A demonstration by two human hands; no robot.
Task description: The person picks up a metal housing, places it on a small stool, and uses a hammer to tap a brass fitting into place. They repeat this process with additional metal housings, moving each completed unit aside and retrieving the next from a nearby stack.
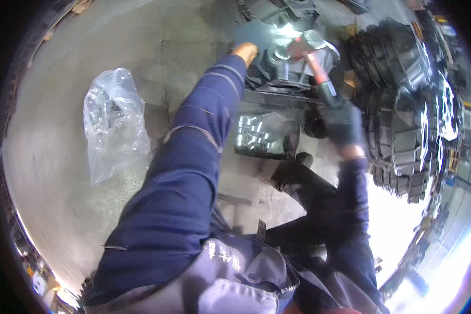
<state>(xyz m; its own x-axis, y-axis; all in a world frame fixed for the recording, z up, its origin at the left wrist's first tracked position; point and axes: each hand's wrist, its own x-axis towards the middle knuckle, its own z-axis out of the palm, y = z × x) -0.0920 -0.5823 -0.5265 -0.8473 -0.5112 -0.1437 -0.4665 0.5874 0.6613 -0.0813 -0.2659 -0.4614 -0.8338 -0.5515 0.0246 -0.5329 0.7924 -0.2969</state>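
My right hand point(343, 123), in a dark glove, is closed round the grip of a hammer point(317, 70) with a red and orange handle. The hammer slants up and left, its blurred head over a grey metal casting point(282, 73) with round openings. On the casting's left side is my left hand point(256, 35), in a grey-blue glove, with the arm stretched far forward. Motion and glare smear its fingers, so I cannot see whether they grip anything. A bright shine covers part of the casting between the hands.
Dark ribbed metal castings point(397, 131) are stacked at the right. A crumpled clear plastic bag point(115, 125) lies on the concrete floor point(52, 157) at the left. Near my shoes point(290, 172) stands a dark, shiny box-like thing point(264, 136). Another metal part point(277, 8) sits at the far edge.
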